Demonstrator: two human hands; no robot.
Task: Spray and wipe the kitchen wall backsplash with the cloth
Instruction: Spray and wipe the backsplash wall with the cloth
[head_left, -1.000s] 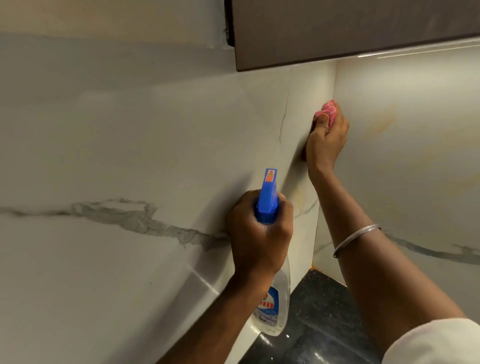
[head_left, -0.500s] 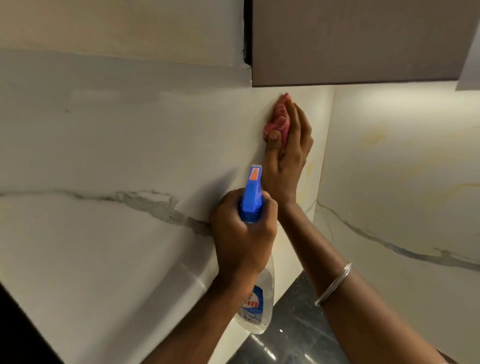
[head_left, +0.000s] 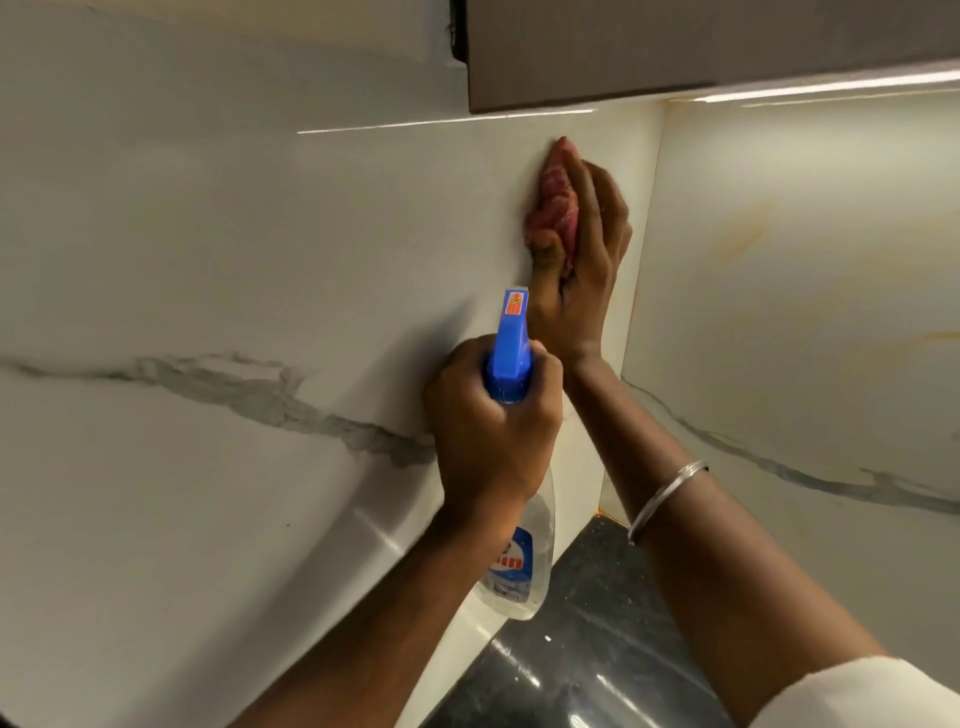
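- Cloth (head_left: 553, 208), pink, bunched; pressed against the backsplash (head_left: 260, 249) high up, just under the cabinet (head_left: 675, 47), near the corner.
- Right hand (head_left: 582, 270): fingers laid over the cloth, thumb pinching it from below.
- Left hand (head_left: 488, 426): curled round the neck of the spray bottle (head_left: 511, 343), blue nozzle aimed at the wall.
- Silver bangle (head_left: 670, 493) on the right forearm.
- Dark bench (head_left: 597, 649) below.

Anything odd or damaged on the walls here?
Yes: orange-yellow streaks mark the right wall, and an orange line runs down the corner seam. They look like stains against the white marble. Nothing spilled.
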